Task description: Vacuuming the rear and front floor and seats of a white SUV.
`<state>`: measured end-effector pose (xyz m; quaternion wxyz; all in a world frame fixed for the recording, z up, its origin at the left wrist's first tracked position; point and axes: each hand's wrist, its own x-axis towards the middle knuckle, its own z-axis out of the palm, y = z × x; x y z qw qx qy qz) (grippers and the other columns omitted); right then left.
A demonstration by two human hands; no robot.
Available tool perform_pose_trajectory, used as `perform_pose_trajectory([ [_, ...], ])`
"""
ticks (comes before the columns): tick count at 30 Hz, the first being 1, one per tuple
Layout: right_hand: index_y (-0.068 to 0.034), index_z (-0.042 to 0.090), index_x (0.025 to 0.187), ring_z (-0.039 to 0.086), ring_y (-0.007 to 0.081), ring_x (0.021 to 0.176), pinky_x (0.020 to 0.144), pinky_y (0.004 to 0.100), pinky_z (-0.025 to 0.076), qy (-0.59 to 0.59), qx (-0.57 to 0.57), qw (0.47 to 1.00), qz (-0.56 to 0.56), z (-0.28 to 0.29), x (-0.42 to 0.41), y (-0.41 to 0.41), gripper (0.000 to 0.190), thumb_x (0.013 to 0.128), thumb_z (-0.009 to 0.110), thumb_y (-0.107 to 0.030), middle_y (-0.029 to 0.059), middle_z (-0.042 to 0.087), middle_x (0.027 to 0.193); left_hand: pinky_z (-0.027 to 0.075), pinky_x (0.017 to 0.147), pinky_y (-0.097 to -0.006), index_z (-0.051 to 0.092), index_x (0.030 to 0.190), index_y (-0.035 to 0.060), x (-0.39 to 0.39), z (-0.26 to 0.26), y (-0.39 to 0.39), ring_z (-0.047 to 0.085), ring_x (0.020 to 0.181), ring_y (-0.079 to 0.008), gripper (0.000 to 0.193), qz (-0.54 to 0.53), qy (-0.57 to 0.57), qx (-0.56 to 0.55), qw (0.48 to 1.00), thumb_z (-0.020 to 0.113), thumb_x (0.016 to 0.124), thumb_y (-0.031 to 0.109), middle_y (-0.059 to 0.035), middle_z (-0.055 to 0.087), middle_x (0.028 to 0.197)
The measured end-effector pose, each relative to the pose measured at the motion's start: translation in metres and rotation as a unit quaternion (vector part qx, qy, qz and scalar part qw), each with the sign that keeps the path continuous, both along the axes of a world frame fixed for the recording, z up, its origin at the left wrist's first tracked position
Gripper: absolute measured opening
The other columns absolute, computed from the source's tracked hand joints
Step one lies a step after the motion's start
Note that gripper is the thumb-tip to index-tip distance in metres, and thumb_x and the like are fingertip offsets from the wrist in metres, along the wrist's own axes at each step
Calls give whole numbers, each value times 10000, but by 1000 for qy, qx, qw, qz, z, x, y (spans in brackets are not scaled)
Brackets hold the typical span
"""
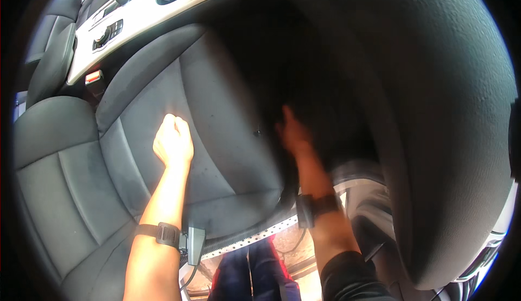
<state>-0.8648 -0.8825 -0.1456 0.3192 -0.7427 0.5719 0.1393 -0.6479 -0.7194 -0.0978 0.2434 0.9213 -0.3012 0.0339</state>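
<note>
My left hand [173, 140] rests as a fist, knuckles forward, on the dark cushion of a car seat [220, 146]. Strong light washes it out, and nothing shows between its fingers. My right hand [295, 132] reaches into the dark footwell [321, 81] in front of the seat. It is blurred and in shadow, with one finger pointing forward; whether it touches or holds anything is hidden. Between the hands, a small dark speck or bit [257, 132] lies near the cushion's front edge.
The dashboard [439, 117] curves over the right side. A pale centre console [134, 28] with a control knob, and a seat-belt buckle [94, 77], lie beyond the seat. The seat backrest [57, 170] stands at left. A perforated sill strip [252, 236] runs before my legs [252, 276].
</note>
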Motion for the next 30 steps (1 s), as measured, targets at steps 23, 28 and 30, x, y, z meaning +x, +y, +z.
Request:
perform_pose_trajectory([
  [23,-293,283,1426,649,322,821,748,428,507,103,137,964,204,95,-153,108,650,839,537,-411,168,658,882,426,572,-392,467,719,65,-2,-4,3,529,585,-306,232,-1,-4,-2,1000,516,872,232,-111,517,624],
  [28,-234,297,1430,607,366,991,840,414,476,77,-7,995,56,123,-174,72,613,873,509,-376,232,617,1079,428,580,-409,475,738,62,-3,-14,6,540,605,-333,245,-18,-21,6,1000,497,882,259,-130,525,636],
  [30,-210,290,1429,606,386,986,849,429,477,85,125,986,-65,113,-145,34,616,879,503,-389,234,621,1074,431,588,-415,496,756,65,-2,-7,5,557,626,-336,257,5,-26,27,999,483,890,284,-139,545,651],
])
